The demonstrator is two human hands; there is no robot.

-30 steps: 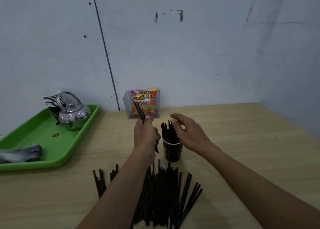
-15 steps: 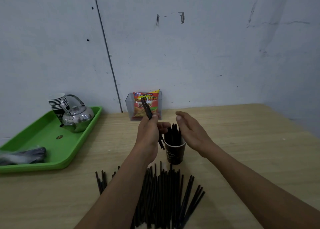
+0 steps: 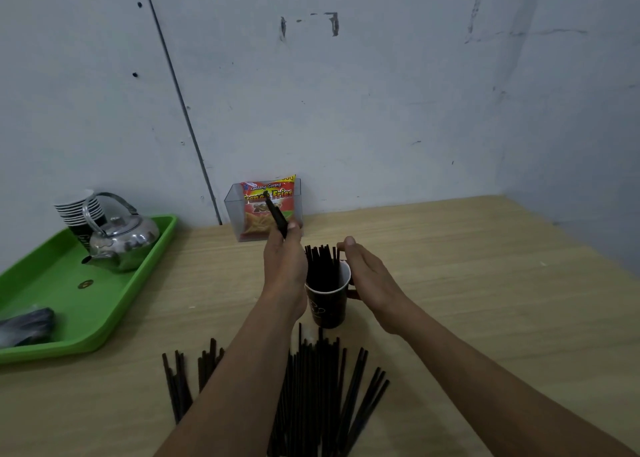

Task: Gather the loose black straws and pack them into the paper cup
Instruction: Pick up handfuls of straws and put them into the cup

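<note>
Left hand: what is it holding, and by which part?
The left hand grips a small bunch of black straws below their upper ends, which stick out above it; their lower part is hidden.
</note>
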